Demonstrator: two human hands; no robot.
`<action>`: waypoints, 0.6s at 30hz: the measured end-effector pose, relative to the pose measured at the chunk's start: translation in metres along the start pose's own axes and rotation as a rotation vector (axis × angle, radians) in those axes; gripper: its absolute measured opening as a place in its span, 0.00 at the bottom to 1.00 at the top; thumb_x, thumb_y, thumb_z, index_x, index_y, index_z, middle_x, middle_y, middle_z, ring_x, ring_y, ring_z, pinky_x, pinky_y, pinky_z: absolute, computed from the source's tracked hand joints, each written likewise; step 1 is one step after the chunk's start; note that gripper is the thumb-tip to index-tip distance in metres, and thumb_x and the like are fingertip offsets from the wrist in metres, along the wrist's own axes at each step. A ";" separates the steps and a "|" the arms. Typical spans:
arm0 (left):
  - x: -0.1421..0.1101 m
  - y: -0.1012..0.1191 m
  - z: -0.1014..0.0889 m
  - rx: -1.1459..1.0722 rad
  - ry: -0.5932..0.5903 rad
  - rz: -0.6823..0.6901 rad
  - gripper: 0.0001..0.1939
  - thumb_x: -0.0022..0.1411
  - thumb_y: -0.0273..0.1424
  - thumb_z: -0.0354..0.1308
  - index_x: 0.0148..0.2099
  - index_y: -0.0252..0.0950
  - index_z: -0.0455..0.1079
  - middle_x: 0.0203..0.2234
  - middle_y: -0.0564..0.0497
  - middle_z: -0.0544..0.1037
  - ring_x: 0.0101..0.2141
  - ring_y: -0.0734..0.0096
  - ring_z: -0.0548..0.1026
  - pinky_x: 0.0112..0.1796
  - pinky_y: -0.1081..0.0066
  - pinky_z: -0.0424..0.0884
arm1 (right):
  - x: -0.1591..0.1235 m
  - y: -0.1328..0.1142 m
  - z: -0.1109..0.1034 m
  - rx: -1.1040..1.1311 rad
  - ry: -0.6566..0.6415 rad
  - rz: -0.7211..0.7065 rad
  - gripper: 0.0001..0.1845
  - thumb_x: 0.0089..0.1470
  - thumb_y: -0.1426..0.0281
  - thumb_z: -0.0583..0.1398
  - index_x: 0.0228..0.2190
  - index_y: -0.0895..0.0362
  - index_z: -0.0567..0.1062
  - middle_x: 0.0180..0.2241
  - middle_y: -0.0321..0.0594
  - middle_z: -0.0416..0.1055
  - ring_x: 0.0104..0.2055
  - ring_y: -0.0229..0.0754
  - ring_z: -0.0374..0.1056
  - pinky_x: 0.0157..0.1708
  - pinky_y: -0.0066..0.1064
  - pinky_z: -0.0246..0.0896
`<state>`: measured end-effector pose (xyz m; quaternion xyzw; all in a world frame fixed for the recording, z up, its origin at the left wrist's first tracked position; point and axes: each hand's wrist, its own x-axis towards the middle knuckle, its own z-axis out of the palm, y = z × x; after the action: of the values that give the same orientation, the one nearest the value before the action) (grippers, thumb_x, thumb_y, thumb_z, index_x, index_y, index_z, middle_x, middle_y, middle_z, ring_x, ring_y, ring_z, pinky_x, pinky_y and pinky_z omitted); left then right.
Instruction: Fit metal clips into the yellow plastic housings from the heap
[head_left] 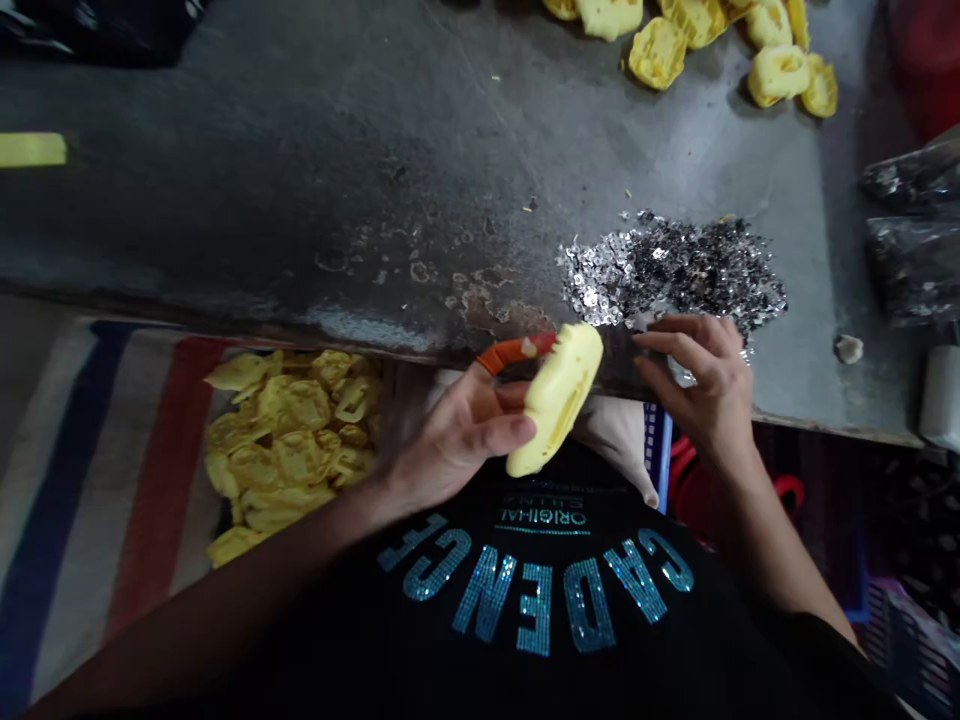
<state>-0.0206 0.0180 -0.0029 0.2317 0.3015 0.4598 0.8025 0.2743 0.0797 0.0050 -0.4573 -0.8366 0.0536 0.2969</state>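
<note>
My left hand grips a soft yellow moulded piece, along with a tool with an orange handle. The tool's tip is hidden behind the yellow piece. My right hand hangs open just right of that piece, fingers spread and holding nothing. Its fingertips are close to a heap of silvery-black sequin-like scraps on the table. Several similar yellow pieces lie at the far edge of view.
A worn grey metal table runs across the view, its stained edge near my body. Flattened yellow pieces lie heaped on a striped woven sheet to the left. Black plastic bags and a white object sit at right.
</note>
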 end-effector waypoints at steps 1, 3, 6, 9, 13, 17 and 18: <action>0.000 0.004 -0.002 -0.008 -0.005 0.005 0.37 0.60 0.41 0.87 0.66 0.48 0.77 0.50 0.48 0.93 0.46 0.55 0.94 0.44 0.66 0.90 | 0.004 0.010 0.001 -0.118 0.009 -0.023 0.05 0.74 0.66 0.71 0.49 0.44 0.87 0.53 0.42 0.87 0.55 0.57 0.79 0.53 0.55 0.71; -0.002 0.010 -0.008 0.001 0.009 0.020 0.39 0.64 0.44 0.85 0.71 0.51 0.75 0.55 0.48 0.93 0.47 0.55 0.94 0.39 0.69 0.89 | 0.009 0.023 0.002 -0.258 -0.009 -0.047 0.04 0.73 0.67 0.71 0.45 0.44 0.87 0.53 0.40 0.88 0.55 0.58 0.77 0.52 0.54 0.66; -0.004 0.015 -0.014 0.024 0.014 0.021 0.40 0.66 0.48 0.83 0.74 0.52 0.74 0.59 0.46 0.91 0.48 0.52 0.94 0.33 0.72 0.88 | 0.015 0.028 0.002 -0.296 -0.003 -0.028 0.02 0.73 0.65 0.71 0.43 0.45 0.86 0.50 0.40 0.87 0.54 0.58 0.75 0.51 0.54 0.63; -0.002 0.016 -0.015 0.035 0.015 -0.008 0.43 0.67 0.50 0.82 0.77 0.50 0.72 0.58 0.44 0.91 0.47 0.50 0.93 0.31 0.69 0.88 | 0.021 0.021 0.005 -0.316 -0.025 -0.007 0.02 0.73 0.62 0.71 0.44 0.45 0.86 0.48 0.42 0.85 0.54 0.60 0.73 0.52 0.55 0.62; 0.002 0.015 -0.010 0.005 0.029 -0.033 0.47 0.66 0.50 0.83 0.79 0.46 0.69 0.58 0.41 0.91 0.49 0.50 0.93 0.37 0.68 0.91 | 0.029 0.017 0.011 -0.365 -0.108 -0.035 0.06 0.75 0.63 0.68 0.41 0.47 0.84 0.45 0.44 0.83 0.53 0.60 0.71 0.53 0.56 0.64; 0.003 0.008 -0.007 -0.045 -0.034 -0.094 0.46 0.70 0.51 0.80 0.81 0.46 0.68 0.59 0.39 0.91 0.50 0.47 0.93 0.31 0.70 0.88 | 0.034 0.016 0.009 -0.324 -0.100 -0.030 0.09 0.74 0.67 0.67 0.36 0.49 0.82 0.40 0.44 0.80 0.50 0.59 0.71 0.53 0.56 0.64; 0.003 0.006 -0.007 -0.065 -0.058 -0.113 0.44 0.70 0.51 0.79 0.80 0.47 0.69 0.60 0.39 0.90 0.51 0.46 0.93 0.30 0.70 0.87 | 0.034 0.013 0.007 -0.266 -0.072 -0.019 0.08 0.73 0.67 0.68 0.36 0.49 0.82 0.39 0.44 0.80 0.49 0.59 0.72 0.53 0.55 0.64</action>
<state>-0.0277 0.0244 -0.0049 0.2014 0.2756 0.4163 0.8427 0.2664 0.1160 0.0101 -0.4827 -0.8506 -0.0441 0.2037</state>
